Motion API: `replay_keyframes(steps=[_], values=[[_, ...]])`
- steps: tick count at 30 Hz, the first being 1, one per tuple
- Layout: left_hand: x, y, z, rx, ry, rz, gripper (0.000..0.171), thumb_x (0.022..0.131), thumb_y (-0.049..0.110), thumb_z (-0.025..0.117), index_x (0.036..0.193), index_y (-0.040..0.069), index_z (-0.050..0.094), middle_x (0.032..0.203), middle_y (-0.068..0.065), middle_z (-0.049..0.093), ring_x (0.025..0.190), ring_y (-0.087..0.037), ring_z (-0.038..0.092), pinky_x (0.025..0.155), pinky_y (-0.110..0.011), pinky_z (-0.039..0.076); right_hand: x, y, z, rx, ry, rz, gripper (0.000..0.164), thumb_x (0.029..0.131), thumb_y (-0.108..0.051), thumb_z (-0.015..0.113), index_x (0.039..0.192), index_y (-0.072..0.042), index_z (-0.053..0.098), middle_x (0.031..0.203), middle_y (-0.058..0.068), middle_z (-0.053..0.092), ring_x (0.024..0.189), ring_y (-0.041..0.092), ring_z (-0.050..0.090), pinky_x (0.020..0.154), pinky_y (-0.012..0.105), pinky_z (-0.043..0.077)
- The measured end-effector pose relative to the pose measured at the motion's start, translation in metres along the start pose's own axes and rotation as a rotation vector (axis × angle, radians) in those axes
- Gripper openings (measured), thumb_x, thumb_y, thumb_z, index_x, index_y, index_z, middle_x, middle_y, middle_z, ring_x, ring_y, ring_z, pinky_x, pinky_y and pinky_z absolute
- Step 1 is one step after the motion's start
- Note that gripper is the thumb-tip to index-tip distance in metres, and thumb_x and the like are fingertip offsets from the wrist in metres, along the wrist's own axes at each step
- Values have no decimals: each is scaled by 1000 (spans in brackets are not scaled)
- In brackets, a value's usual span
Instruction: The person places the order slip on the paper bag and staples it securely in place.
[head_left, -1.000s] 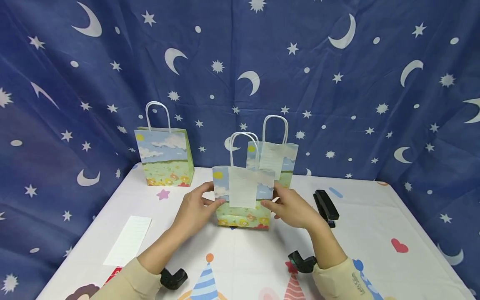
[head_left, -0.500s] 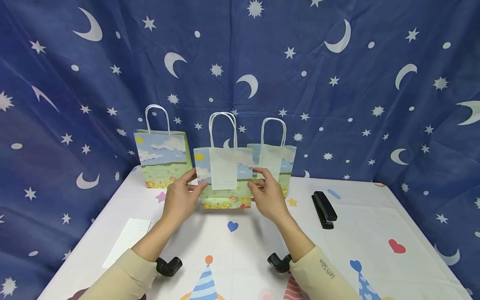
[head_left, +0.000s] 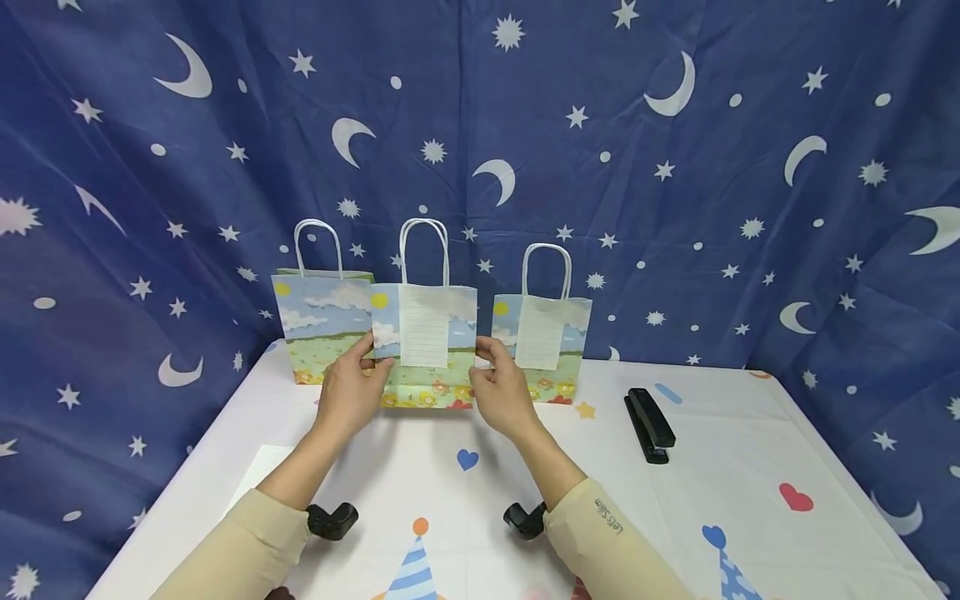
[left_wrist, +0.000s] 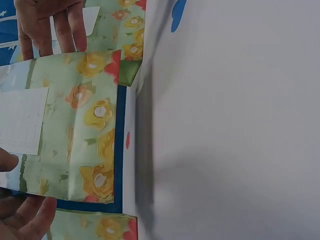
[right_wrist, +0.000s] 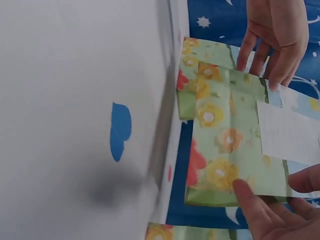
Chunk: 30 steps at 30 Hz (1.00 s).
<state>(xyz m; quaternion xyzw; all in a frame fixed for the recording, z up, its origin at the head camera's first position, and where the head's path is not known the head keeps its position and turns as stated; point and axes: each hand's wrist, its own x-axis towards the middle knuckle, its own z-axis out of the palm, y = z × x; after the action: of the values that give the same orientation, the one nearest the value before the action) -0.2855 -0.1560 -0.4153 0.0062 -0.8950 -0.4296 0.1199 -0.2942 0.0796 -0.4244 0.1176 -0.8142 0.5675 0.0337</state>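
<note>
Now held bag (head_left: 424, 382) moved L & bk.

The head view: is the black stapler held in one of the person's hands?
No, the stapler lies on the table, while the left hand and the right hand hold the middle paper bag.

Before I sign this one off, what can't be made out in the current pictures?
Inside of the middle bag: hidden by its own front in the head view; both wrist views cut its top off at the frame edge.
Note: any small writing is too tiny in the head view, too faint in the wrist views.
Loose sheet: partly hidden by the left arm, head view.
</note>
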Motion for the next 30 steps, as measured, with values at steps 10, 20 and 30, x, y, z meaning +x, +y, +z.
replay_keyframes(steps=[10,20,30], values=[[10,-11,13,-96,-153,-44,69,107,21,50,166,8,17,165,-26,32,147,-46,41,116,-62,39,9,11,21,-38,-32,98,73,103,-14,54,165,-10,16,165,24,34,147,43,43,120,57,37],[19,-15,19,-116,-190,-54,71,107,18,48,165,5,10,167,-29,25,150,-49,35,120,-62,34,11,12,25,-72,-52,116,81,101,-16,54,166,-10,7,167,24,28,153,45,31,121,61,31],[25,-20,19,-116,-212,-53,73,107,23,49,166,9,9,169,-25,23,151,-47,34,120,-61,33,10,9,23,-149,-66,92,83,102,-14,53,167,-8,1,172,20,19,157,39,24,127,55,24]])
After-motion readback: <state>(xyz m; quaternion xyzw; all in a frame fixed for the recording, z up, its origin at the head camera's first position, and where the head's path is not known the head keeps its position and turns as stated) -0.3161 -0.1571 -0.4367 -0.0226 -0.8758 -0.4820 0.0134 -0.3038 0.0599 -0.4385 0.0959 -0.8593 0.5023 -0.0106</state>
